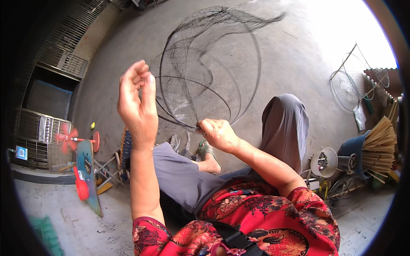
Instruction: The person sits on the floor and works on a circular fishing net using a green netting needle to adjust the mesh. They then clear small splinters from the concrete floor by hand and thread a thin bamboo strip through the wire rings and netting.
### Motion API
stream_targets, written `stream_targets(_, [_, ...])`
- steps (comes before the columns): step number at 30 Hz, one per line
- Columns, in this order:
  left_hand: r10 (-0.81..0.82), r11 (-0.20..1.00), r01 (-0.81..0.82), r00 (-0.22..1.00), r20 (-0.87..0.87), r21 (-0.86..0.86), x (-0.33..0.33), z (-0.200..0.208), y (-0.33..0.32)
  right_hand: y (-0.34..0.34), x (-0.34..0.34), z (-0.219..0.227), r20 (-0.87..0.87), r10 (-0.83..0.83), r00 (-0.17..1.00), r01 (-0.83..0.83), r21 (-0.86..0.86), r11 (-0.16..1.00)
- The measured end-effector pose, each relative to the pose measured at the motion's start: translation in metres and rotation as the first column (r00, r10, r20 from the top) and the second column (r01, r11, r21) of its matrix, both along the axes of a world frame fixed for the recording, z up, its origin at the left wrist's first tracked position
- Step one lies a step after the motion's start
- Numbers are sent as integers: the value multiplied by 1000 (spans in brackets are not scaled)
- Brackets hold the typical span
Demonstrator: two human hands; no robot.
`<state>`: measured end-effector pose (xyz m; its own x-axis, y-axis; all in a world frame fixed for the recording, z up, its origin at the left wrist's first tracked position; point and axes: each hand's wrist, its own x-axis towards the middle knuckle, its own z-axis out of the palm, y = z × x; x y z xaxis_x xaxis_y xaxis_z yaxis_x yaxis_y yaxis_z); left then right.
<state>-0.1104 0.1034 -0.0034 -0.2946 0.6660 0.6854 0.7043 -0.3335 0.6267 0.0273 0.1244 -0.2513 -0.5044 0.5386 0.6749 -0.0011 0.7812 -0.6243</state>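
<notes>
A round net of fine dark mesh (213, 19) on thin black hoops (259, 64) spreads out in front of me above the floor. My right hand (218, 134) is closed around the near rim of the hoops, where they come together. To its left, my left hand (140, 102) is raised beside the net's left edge. Its fingers are curled in toward the upright thumb. Whatever they hold, if anything, is too fine to see. One inner hoop runs behind this hand.
At right, a blue bucket (353, 149) of thin wooden sticks (379, 147) stands beside a small white tub (323, 162). Wire-framed nets (348, 89) are farther back. On the left are a narrow board (89, 175) and a red fan (66, 138).
</notes>
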Motion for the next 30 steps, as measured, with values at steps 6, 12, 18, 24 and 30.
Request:
stream_targets(6, [-358,888,419,889,285,-191,11,20,24,-15,-8,-15,198,31,980,-52,101,993])
stream_targets(12, [-137,990,140,985,101,-23,15,-1,30,-20,-8,-14,175,68,982,-70,5,998])
stream_targets(18, [86,993,-34,875,-477,117,32,-50,-4,2,3,19,-138,20,990,-90,-527,845])
stream_targets(24, [23,990,-67,946,-324,-124,38,-156,-59,11,38,42,-622,129,773,-630,-725,277])
stream_targets(30, [-34,998,10,894,-446,-56,-6,-105,-52,14,22,33,-608,81,790,-609,-764,214])
